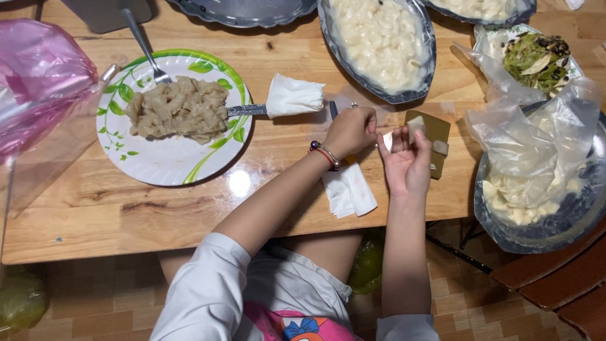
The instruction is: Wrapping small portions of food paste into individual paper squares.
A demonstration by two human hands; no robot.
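My left hand (350, 129), with a beaded bracelet at the wrist, is closed around a small metal utensil (386, 140) whose dark handle end sticks out behind the fist. Its shiny tip reaches my right hand (407, 161), which holds a small pale piece of dough (415, 125) on its fingers. Both hands hover over the wooden table (95, 208), just above an olive-brown flat card (439, 129) and a folded white napkin (348, 189).
A paper plate (158, 164) with a mound of brownish filling (180, 107), a fork (144, 47) and a tissue-wrapped utensil (293, 96) lies left. Metal trays of pale dough pieces (382, 38) stand behind. Right: a bag-lined tray (543, 233), crumpled clear plastic (536, 139), green scraps (536, 60). Pink bag (38, 76) far left.
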